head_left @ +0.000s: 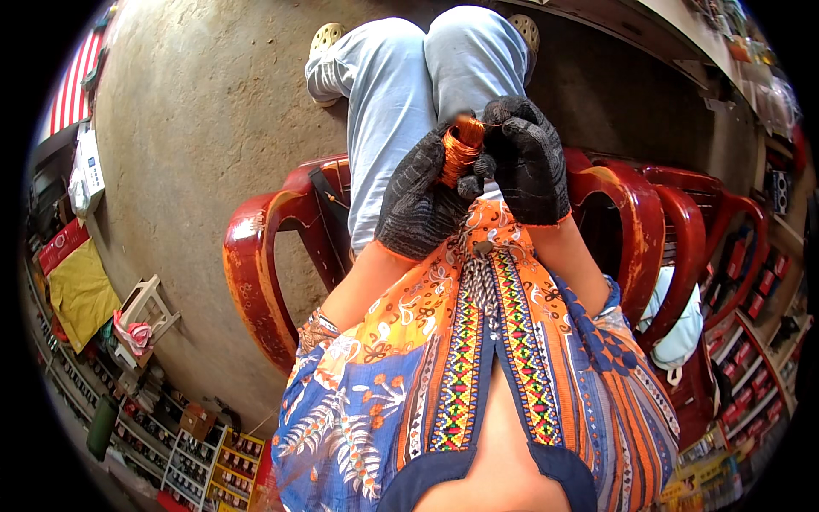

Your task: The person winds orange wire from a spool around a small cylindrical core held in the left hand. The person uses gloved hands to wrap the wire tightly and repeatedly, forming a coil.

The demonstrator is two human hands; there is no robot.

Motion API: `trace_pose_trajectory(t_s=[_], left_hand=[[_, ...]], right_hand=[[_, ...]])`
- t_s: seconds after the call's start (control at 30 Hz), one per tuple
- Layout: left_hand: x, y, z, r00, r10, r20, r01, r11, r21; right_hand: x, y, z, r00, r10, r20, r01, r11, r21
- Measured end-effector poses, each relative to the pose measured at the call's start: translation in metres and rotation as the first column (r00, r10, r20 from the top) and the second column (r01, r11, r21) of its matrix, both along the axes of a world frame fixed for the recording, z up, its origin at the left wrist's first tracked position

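Observation:
Both hands are in black knitted gloves with orange cuff edges, held close together above my lap. My left hand is closed around a bundle of orange copper-coloured wire, its strands wound round and round. Just beside it, my right hand has thumb and fingers pressed together. A thin strand runs from the top of the bundle to those fingertips, so the right hand pinches the wire. The top of the bundle looks blurred. Where the strand ends inside the right glove is hidden.
I sit in a dark red plastic armchair, with another red chair at my right. A small white stool with a pink cloth stands at the left. Shelves of small goods line both sides; a counter is at the far right.

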State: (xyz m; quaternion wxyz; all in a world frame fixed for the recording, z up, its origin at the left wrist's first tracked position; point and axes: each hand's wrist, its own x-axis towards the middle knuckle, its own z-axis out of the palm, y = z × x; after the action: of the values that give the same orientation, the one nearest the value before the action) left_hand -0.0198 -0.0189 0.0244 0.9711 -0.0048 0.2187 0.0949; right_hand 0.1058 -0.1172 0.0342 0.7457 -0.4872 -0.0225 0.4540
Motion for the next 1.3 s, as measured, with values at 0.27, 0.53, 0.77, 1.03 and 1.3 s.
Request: trace_pose_trajectory(t_s=[0.27,0.53,0.77,1.03,1.3], left_hand=[[0.003,-0.007,0.002,0.998,-0.017,0.067,0.024,0.995,-0.102],[-0.013,-0.006,-0.028,0.970,-0.049,0.239,0.136,0.921,-0.364],[-0.005,-0.003,0.003,0.993,0.073,0.089,-0.062,0.991,-0.122],[-0.003,-0.009,0.002,0.996,0.044,0.079,-0.043,0.999,-0.013],[-0.005,-0.015,-0.003,0.993,-0.028,0.117,0.035,0.997,-0.063]], right_hand=[[-0.008,0.005,-0.009,0.976,-0.208,0.068,0.202,0.975,0.089],[-0.004,0.006,-0.007,0.975,-0.050,0.215,0.023,0.992,0.127],[-0.009,0.006,-0.005,0.944,-0.045,0.326,0.036,0.999,0.035],[-0.019,0.009,0.001,0.952,-0.098,0.289,0.118,0.992,-0.053],[-0.015,0.008,-0.004,0.956,-0.202,0.212,0.206,0.979,0.003]])
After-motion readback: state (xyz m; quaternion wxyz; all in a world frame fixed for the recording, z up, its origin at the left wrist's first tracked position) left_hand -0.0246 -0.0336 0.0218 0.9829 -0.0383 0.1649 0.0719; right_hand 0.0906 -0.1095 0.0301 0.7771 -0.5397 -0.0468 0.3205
